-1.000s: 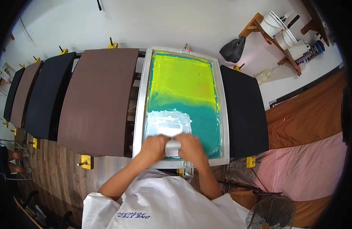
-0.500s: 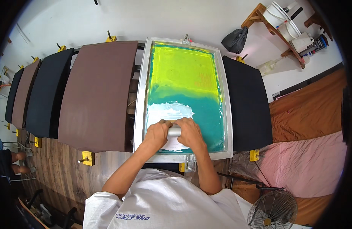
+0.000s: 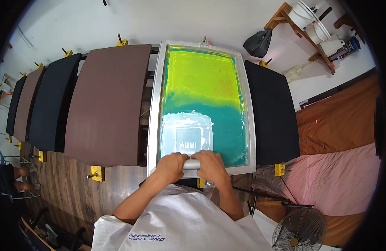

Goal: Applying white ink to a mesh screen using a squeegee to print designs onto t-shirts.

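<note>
Both hands grip a squeegee (image 3: 191, 164) with a pale, rounded handle, side by side with the thumbs close together. My left hand (image 3: 171, 166) wraps its left part, my right hand (image 3: 210, 166) its right part. The squeegee is at the near end of a screen-printing frame (image 3: 249, 125) with a silvery rim; its blade is hidden. White ink (image 3: 182, 121) lies on the near left of the mesh, with a stencil outline and lettering showing through. Teal mesh (image 3: 226, 134) surrounds it, and the far part is yellow-green (image 3: 201, 73).
Left of the frame stand a brown fabric-covered board (image 3: 107, 104) and several more dark and brown ones. A black board (image 3: 270, 113) adjoins on the right. Yellow clamps (image 3: 97, 173) hold the boards. A fan (image 3: 299, 230) stands at lower right; a wooden shelf (image 3: 302, 33) holds white tubs.
Both hands have pulled the squeegee toward me, from the white ink area to the near rim. The stencil outline and lettering in the white area now show.
</note>
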Motion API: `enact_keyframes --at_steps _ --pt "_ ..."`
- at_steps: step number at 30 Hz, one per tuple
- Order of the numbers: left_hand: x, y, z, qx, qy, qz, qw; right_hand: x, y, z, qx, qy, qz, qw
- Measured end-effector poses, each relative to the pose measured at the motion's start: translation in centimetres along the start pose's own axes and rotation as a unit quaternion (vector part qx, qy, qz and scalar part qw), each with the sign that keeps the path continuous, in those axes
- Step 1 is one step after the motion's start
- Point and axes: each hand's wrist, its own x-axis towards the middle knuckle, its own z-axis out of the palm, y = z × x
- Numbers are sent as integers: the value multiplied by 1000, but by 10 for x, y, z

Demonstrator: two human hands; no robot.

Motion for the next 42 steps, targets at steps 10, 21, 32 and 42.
enact_keyframes --at_steps 10,21,32,42 --pt "8 -31 52 29 219 80 972 8 6 30 -38 136 -53 989" --pt "25 -14 5 2 180 76 981 24 4 -7 -53 119 -43 991" --pt "-23 -6 44 10 147 62 987 -26 1 28 -19 96 -44 994" --pt "61 -31 -10 15 191 70 979 71 14 -25 -58 79 -37 995"
